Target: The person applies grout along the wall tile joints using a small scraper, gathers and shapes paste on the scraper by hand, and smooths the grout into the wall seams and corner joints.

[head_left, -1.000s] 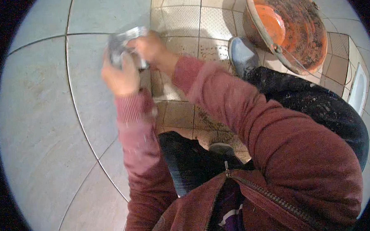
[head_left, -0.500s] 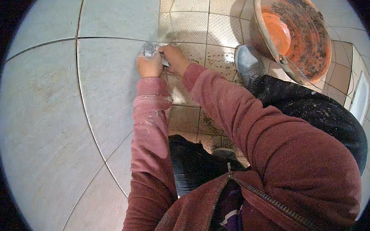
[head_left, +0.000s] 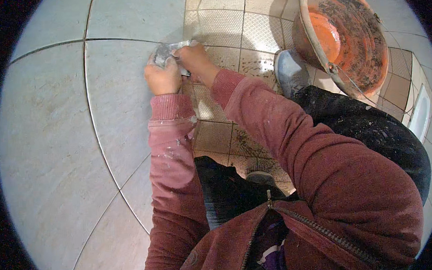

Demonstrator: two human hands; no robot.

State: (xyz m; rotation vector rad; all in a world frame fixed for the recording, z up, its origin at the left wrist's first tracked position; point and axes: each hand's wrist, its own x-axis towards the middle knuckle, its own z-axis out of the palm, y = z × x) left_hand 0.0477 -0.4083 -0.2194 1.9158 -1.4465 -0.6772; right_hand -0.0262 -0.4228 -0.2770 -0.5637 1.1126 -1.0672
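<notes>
Both of my hands are close together at the wall's tiled corner. My left hand (head_left: 163, 78) is closed round a grey-and-white, crumpled-looking lump (head_left: 163, 54), too small to name with certainty. My right hand (head_left: 196, 61) is closed just beside it, fingers against the same lump. A white edge of it sticks out above the right fingers, and a pale corner shows below, between the hands. The hands lie near the seam between the large pale grey tiles (head_left: 127, 90) on the left and the small beige tiles (head_left: 216, 31). My fingertips are partly hidden.
A dirty orange bucket (head_left: 313, 48) with a wire handle stands at the upper right. My grey shoe (head_left: 290, 70) rests beside it. Dark wet specks lie on the beige tiles below my hands. A white oblong fixture (head_left: 420, 111) is at the far right.
Both hands have moved slightly to the left, taking the grey-and-white lump with them. More of its white edge now shows above my right hand.
</notes>
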